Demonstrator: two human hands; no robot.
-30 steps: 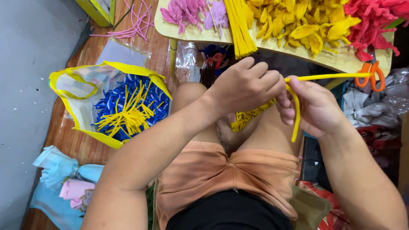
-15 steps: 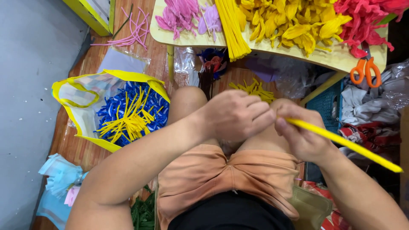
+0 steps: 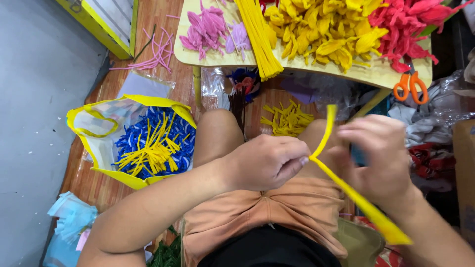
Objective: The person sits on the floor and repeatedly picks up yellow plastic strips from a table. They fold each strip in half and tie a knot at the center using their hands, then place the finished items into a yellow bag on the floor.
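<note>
Hands over lap; left hand pinches yellow stem at bend; right hand closed round it; one bend made; finished yellow pieces piled on far board; straight stems remain.

Home craft workspace, low table heaped with pipe-cleaner flowers (floor-level), scissors
</note>
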